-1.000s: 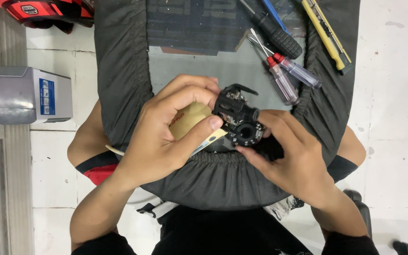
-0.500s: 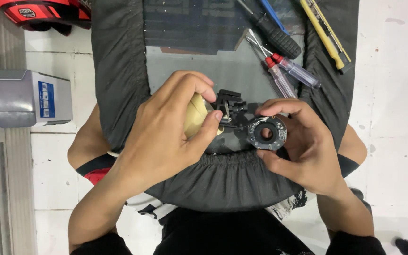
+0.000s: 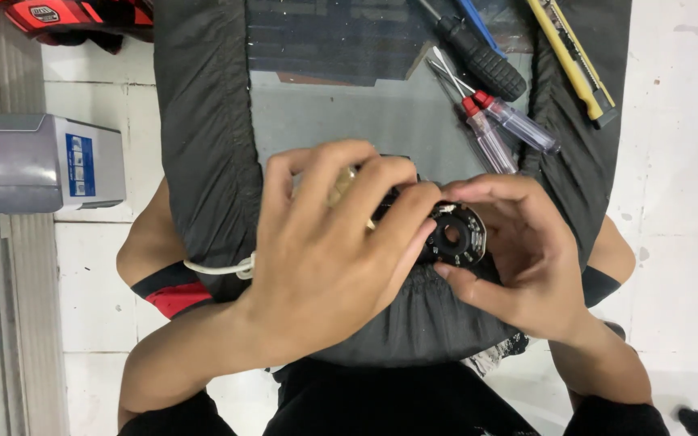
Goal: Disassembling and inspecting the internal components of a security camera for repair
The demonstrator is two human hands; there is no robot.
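left hand (image 3: 329, 258): we see it clenched over the left side of the black round part, fingers curled on top.
right hand (image 3: 523, 254): grasping the black round part (image 3: 454, 236) by its right edge.
black round part: on the dark cloth (image 3: 203, 145), between both hands.
screwdrivers (image 3: 494, 129): above the black round part, well apart.
yellow cutter (image 3: 571, 56): further up right of it.
grey box (image 3: 38, 161): far left of it.

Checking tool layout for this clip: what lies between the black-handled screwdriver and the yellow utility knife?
In the head view, a blue tool lies between the black-handled screwdriver and the yellow utility knife; otherwise bare dark cloth.
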